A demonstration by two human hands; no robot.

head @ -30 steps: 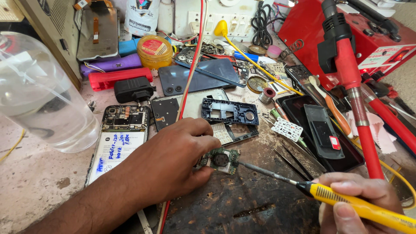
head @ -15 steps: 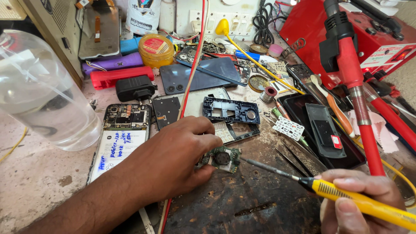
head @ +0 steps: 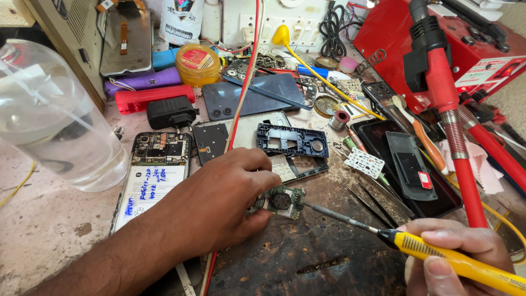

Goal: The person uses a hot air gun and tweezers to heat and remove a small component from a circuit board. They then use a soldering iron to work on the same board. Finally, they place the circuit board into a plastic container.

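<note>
Your left hand [head: 219, 205] pinches the small green circuit board [head: 280, 200] on the bench. Your right hand [head: 455, 257] grips firmly the yellow screwdriver [head: 438, 255], its tip touching the board's right edge.

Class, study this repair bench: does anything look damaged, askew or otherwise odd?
Yes. The work mat in front of the hands is scorched and torn. The opened phone lies backless, its battery scribbled with blue ink. The clear plastic bottle lies on its side among the parts.

workbench [head: 49, 241] stained | opened phone [head: 153, 175] | blue frame [head: 293, 140] | tweezers [head: 378, 200] | black charger [head: 171, 112]
</note>
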